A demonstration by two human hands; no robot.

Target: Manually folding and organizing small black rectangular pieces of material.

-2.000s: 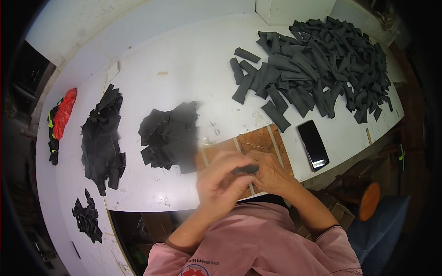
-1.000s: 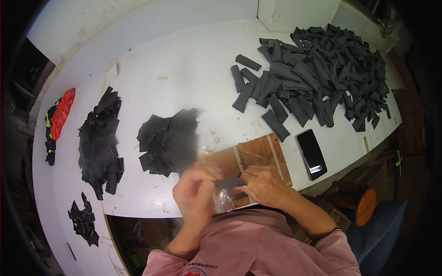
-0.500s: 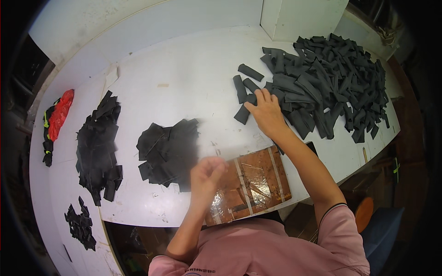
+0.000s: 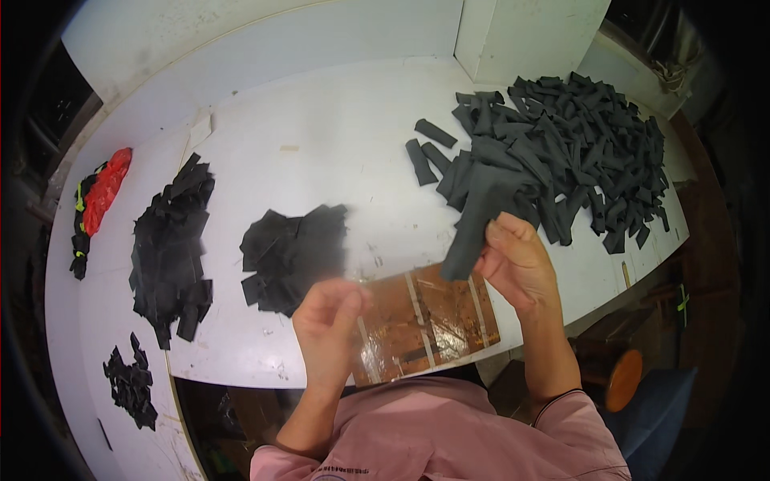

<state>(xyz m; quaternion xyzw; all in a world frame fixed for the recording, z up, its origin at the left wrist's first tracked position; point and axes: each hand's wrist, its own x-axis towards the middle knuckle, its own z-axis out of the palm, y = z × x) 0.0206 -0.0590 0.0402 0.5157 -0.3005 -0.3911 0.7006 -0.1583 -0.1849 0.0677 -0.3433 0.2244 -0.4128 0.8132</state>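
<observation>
Pinching a long dark-grey strip [image 4: 472, 226], right hand [image 4: 517, 264].

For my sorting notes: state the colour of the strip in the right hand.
Dark grey strip, pinched in the right hand; head view.

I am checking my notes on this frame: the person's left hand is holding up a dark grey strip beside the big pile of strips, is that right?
Not quite: the head view shows the right hand holding the dark grey strip beside the big pile of strips. The left hand holds no strip.
</observation>
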